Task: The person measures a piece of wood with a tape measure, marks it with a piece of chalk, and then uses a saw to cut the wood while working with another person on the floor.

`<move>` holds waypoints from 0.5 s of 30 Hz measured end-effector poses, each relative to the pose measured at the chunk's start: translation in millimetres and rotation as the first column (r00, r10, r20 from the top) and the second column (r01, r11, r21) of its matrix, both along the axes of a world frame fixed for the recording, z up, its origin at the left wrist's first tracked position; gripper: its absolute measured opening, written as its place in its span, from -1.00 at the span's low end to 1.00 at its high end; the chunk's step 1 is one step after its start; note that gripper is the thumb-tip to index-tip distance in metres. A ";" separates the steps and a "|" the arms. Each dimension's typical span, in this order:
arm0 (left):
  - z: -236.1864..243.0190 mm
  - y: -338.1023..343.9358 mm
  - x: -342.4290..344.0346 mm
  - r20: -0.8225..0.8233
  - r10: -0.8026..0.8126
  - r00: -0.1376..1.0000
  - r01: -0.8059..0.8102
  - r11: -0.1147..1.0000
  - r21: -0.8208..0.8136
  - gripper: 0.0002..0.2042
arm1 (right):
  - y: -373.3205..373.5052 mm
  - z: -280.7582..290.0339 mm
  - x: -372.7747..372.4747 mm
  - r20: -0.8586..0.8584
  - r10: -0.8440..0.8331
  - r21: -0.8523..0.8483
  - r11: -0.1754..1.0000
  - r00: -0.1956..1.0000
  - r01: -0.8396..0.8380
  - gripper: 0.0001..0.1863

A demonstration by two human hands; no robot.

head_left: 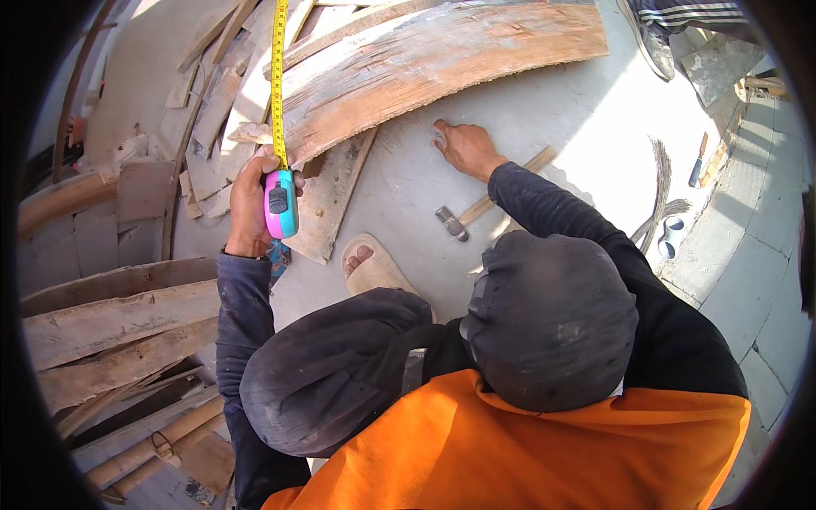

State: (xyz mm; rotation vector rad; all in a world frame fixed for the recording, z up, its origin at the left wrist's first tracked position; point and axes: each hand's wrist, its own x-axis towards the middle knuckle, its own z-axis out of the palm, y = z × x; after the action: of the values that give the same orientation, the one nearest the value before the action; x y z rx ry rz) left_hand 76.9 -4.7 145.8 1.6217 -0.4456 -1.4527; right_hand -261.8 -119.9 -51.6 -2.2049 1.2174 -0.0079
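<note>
Across the partly sunlit floor [399, 191], curved wooden board [425, 72]

A dark sleeve [552, 206] partly hides a hammer [452, 224]. To the hammer's upper left, the view's edge crops a yellow tape blade [277, 81]; to its upper right, another person's leg [693, 17]. Near the hammer, anything the right hand [471, 150] pinches is too small to tell.

Open floor [395, 183] beside hammer [451, 223], plank [442, 64] beyond

Orange top [527, 450], dark long sleeves [242, 306]; dusty black trousers [552, 319], grey strip [414, 371]; beige open-toed sandal [380, 270]; thin dark wristband [243, 254]
</note>
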 end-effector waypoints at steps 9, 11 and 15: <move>-30.2 10.2 -13.1 0.020 -0.043 0.999 0.042 0.998 0.053 -0.71 | 1.7 -36.2 -8.5 0.118 -0.144 0.062 0.989 0.982 0.138 -0.66; -39.7 7.3 -17.9 0.015 -0.077 0.997 0.076 0.996 0.042 -0.71 | -2.8 -54.8 -34.0 0.312 -0.235 0.174 0.967 0.921 0.188 -0.71; -70.2 41.5 -1.5 -0.071 -0.021 0.997 0.021 1.000 0.004 -0.70 | 17.8 34.9 -36.7 0.101 -0.556 0.981 0.193 0.825 0.011 -0.80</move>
State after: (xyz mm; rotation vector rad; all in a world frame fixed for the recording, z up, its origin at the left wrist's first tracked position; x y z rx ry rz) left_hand 75.5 36.7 75.7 1.5686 -0.4204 -1.5229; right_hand -298.5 -102.1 -16.6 -0.7230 0.9164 0.0636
